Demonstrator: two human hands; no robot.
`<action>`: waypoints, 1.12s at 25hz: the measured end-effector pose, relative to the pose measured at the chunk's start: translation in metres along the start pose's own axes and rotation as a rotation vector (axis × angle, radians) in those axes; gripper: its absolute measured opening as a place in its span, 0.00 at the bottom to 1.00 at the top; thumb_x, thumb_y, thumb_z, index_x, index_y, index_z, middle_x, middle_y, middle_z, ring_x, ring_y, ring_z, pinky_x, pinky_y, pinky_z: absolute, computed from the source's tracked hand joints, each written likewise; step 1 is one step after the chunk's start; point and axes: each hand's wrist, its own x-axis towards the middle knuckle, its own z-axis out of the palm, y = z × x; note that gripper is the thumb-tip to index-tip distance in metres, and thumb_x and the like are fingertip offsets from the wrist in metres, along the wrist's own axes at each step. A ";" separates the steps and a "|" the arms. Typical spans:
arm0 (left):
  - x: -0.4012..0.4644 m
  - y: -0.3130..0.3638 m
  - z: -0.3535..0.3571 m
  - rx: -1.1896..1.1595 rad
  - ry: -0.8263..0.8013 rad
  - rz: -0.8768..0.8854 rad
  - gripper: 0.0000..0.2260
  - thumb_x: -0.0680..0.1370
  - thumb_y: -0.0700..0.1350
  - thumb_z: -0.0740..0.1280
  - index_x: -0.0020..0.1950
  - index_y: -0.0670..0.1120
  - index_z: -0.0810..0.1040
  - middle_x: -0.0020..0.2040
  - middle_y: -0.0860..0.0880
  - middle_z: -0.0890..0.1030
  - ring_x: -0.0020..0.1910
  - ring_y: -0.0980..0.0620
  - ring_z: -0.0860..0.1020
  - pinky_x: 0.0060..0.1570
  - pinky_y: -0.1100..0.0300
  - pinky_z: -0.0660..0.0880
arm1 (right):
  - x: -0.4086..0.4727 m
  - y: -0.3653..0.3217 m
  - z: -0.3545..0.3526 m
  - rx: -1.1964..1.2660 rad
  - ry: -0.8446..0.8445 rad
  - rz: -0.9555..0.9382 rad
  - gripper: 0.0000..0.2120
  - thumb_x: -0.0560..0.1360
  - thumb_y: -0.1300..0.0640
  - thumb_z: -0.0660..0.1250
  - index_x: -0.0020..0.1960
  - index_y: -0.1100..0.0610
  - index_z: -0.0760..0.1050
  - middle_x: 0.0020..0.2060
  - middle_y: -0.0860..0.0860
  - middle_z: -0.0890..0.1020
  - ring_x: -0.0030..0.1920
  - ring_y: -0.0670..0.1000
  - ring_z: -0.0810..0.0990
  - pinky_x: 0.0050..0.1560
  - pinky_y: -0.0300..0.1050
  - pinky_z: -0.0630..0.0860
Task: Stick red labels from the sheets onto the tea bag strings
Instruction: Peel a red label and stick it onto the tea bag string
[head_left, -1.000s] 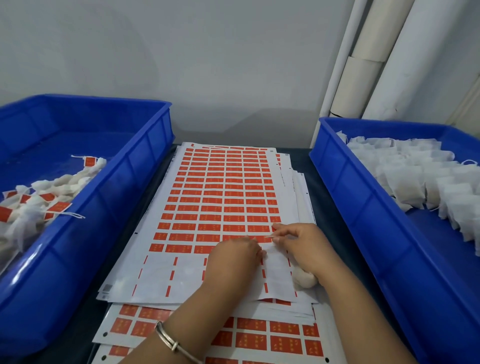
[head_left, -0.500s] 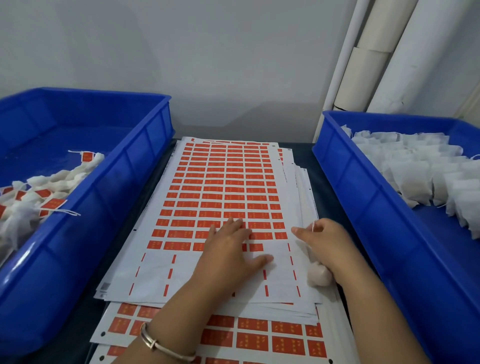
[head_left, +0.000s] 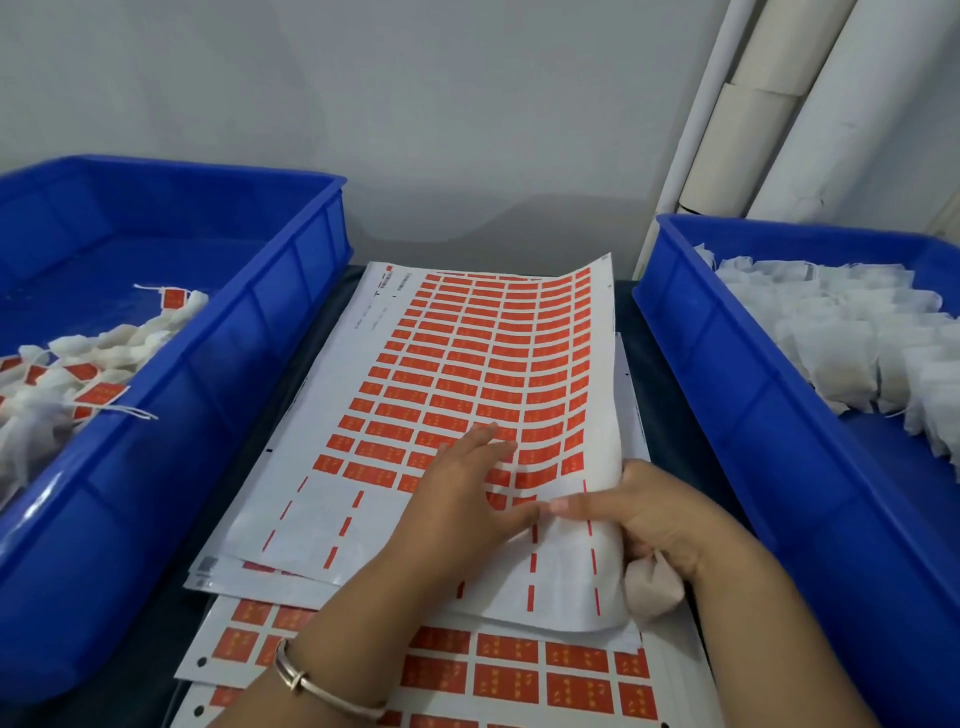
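The right deep blue plastic bin holds many unlabelled bags, the left blue bin fewer labelled ones. On the white sheet of red labels, nearest rows are bare. Left hand presses flat; right hand pinches the sheet's lifted edge, a white tea bag tucked beneath.

Dark table – label sheets, two blue bins beside

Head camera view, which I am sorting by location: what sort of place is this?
Probably a small hand-packing workstation. A stack of red label sheets lies between a left blue bin of labelled tea bags and a right blue bin of unlabelled tea bags.
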 end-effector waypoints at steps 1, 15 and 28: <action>-0.001 0.001 -0.001 -0.002 -0.001 0.012 0.30 0.68 0.62 0.70 0.69 0.58 0.68 0.73 0.61 0.63 0.70 0.55 0.64 0.65 0.55 0.66 | 0.000 0.000 0.001 -0.015 -0.010 -0.009 0.19 0.65 0.56 0.78 0.54 0.51 0.79 0.46 0.51 0.85 0.45 0.56 0.85 0.51 0.59 0.80; -0.011 0.014 -0.013 0.016 0.116 0.167 0.14 0.75 0.54 0.67 0.59 0.54 0.80 0.56 0.59 0.81 0.42 0.66 0.70 0.40 0.83 0.58 | 0.003 0.000 0.001 0.155 0.051 -0.140 0.14 0.71 0.58 0.72 0.56 0.53 0.78 0.47 0.52 0.85 0.46 0.56 0.85 0.49 0.57 0.80; -0.006 0.011 -0.012 -0.098 0.087 0.059 0.11 0.75 0.52 0.68 0.56 0.54 0.82 0.52 0.60 0.81 0.40 0.68 0.72 0.42 0.79 0.63 | -0.001 -0.001 0.001 0.057 0.070 -0.206 0.12 0.72 0.59 0.72 0.54 0.49 0.78 0.45 0.47 0.85 0.44 0.51 0.85 0.41 0.47 0.81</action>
